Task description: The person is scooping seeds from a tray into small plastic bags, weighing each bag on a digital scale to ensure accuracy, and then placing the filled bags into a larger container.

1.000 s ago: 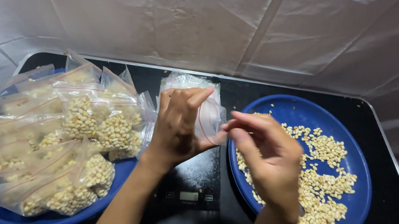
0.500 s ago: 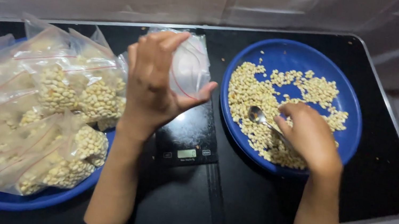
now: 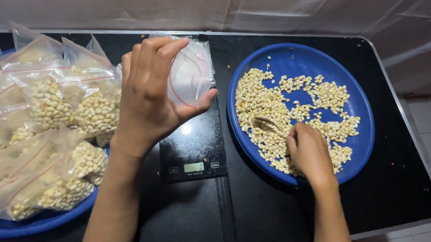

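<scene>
Filling step: the left hand [image 3: 150,92] pinches an empty zip bag [image 3: 191,73] above the scale [image 3: 193,152]; the right hand [image 3: 307,151], at three o'clock, grips a spoon [image 3: 266,122] in the blue tray [image 3: 307,60] of peanuts [image 3: 283,100]. A level scoop should follow.

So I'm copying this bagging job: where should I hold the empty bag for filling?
Probably as the left hand does: pinch the clear bag near its top seal strip, coming from the left. That leaves its right side facing the spoon and the beans.

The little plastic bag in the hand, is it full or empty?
Empty. The small clear bag held up by the left hand over the scale shows no peanuts inside, unlike the filled bags piled beside it.
</scene>
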